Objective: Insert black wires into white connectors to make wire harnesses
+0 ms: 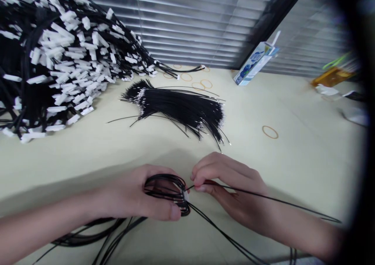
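Observation:
My left hand (pixel 146 196) is closed around a looped bundle of thin black wires (pixel 164 177), with a small white connector (pixel 185 196) at the bundle's right side. Longer wires trail from it below my left wrist and down to the right. Between the thumb and fingers of my right hand (pixel 231 187) is a single black wire (pixel 272 197). Its end meets the white connector, and its tail runs back over my right forearm. Whether the tip sits inside the connector is too small to tell.
Behind my hands lies a pile of cut black wires (pixel 181 104) with bright tips. At the back left is a large heap of black cables with white connectors (pixel 67 69). A drink carton (pixel 254 63) with a straw stands near the blinds. Rubber bands (pixel 270 132) lie about.

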Action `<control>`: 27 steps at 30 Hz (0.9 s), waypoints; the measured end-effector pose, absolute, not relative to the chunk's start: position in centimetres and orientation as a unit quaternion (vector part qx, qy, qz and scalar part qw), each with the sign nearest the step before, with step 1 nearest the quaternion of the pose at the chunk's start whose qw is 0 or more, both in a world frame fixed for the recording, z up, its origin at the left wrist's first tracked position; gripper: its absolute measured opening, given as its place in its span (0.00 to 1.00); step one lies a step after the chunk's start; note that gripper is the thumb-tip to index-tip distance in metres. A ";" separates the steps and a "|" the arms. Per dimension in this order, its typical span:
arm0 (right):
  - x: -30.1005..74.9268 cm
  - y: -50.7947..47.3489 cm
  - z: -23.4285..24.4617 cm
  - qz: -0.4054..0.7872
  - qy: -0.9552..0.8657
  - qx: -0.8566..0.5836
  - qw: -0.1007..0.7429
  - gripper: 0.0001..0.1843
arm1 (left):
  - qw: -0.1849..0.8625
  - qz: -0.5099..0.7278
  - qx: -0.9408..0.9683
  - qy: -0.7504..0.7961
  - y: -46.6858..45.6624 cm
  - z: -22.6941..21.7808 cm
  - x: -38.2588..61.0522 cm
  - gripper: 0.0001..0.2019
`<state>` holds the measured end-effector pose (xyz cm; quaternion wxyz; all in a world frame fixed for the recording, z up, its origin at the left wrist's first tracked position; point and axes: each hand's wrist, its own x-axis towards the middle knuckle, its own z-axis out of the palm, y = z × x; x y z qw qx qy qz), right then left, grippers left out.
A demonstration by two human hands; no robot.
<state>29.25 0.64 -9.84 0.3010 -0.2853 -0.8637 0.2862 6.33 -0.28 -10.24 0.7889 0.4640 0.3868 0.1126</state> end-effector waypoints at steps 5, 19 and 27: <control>29.7 0.5 -10.0 0.292 -0.882 -0.232 0.288 0.16 | 0.785 0.105 0.479 0.379 -0.2 -10.1 6.3 0.24; 29.6 -0.1 -11.4 0.358 -0.864 -0.193 0.297 0.16 | 0.779 0.107 0.490 0.376 -0.1 -10.3 6.3 0.21; 29.0 -0.1 -10.7 0.383 -0.838 -0.273 0.276 0.07 | 0.764 0.110 0.494 0.401 -0.1 -10.2 6.2 0.19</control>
